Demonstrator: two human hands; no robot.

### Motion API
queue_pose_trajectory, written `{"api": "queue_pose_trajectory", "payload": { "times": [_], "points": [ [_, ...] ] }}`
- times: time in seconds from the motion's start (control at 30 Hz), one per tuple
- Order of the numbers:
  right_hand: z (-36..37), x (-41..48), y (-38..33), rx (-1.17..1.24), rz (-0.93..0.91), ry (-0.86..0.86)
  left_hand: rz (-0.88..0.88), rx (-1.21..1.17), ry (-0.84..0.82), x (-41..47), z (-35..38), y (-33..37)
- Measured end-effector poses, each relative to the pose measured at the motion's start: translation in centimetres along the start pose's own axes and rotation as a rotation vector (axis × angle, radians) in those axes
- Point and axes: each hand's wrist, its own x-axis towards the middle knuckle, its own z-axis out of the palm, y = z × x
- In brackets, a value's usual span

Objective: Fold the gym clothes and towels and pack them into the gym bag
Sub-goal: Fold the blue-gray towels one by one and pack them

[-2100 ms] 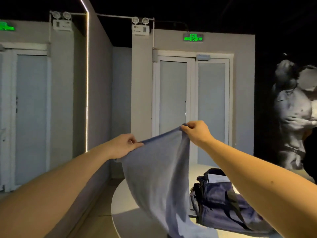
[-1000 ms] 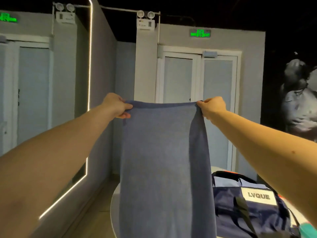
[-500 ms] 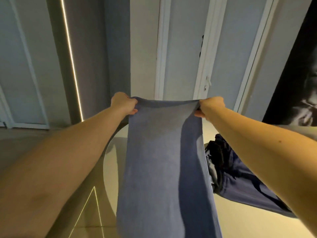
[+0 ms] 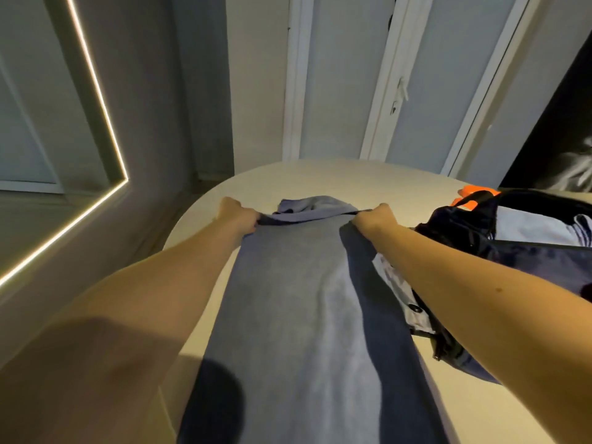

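On the round table point(image 4: 256, 184), blue towel point(image 4: 304, 299) lies lengthwise, far end bunched. Left hand point(image 4: 238, 217) and right hand point(image 4: 373, 219) each grip a far corner. Gym bag point(image 4: 528, 251) sits just right, open, touching the towel's edge.

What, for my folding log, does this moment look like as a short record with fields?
surface: round cream table
towel: long blue-grey terry towel, spread lengthwise over the table, far end bunched just beyond the hands
left hand: grips the towel's left edge
right hand: grips the towel's right edge
bag: open navy fabric gym bag, right of the towel, pale clothing inside
other: orange item behind the bag, not identifiable
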Motion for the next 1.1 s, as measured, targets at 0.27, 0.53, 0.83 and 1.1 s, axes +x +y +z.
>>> {"api": "queue_pose_trajectory", "payload": {
  "times": [0.27,0.53,0.83,1.1],
  "points": [
    [-2.5,-10.4,1.7,-0.012,-0.166,-0.063,0.317,0.261,-0.098,-9.8,-2.9,-1.5],
    [-6.7,-27.6,9.2,0.11,-0.243,-0.154,0.57,0.387,-0.092,-29.9,-8.1,-9.0],
    [-11.1,-41.5,21.9,0.039,-0.552,0.091,0.784,0.45,-0.168,-47.0,-6.3,-16.4],
    [-12.7,-44.4,28.4,-0.049,-0.791,-0.014,0.935,0.709,-0.211,-51.2,-1.8,-17.4]
  ]
}}
